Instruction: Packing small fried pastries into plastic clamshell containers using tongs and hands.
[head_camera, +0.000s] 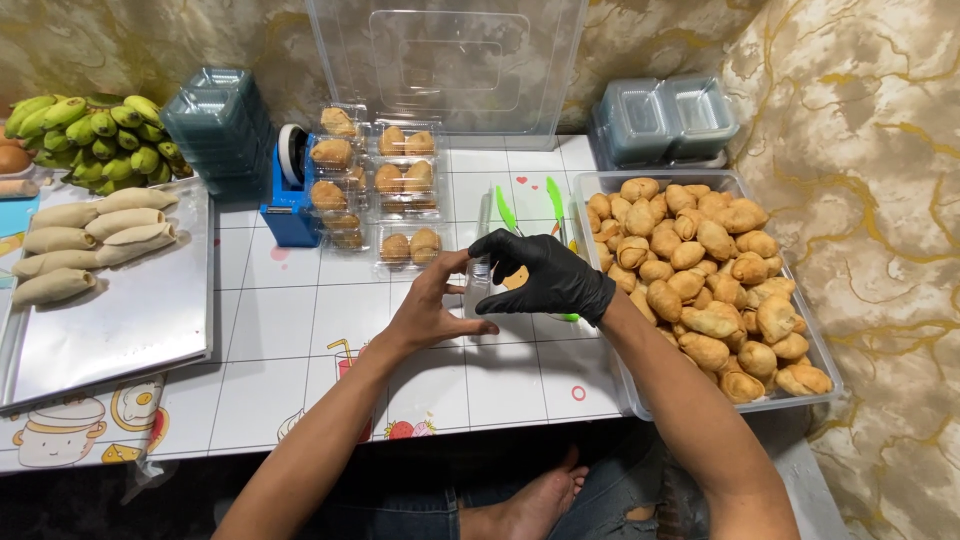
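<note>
My right hand, in a black glove, presses down on top of a small clear plastic box that holds a fried pastry. My bare left hand steadies the same box from its left side, fingers curled around it. The box rests on the white tiled table. Green plastic tongs lie just behind the hands. To the right stands a large clear tub full of golden fried pastries.
Several filled clear boxes sit behind the hands beside a blue tape dispenser. Stacks of empty boxes stand at the back left, and more stacks at the back right. A metal tray with rolled dough and green bananas lie left.
</note>
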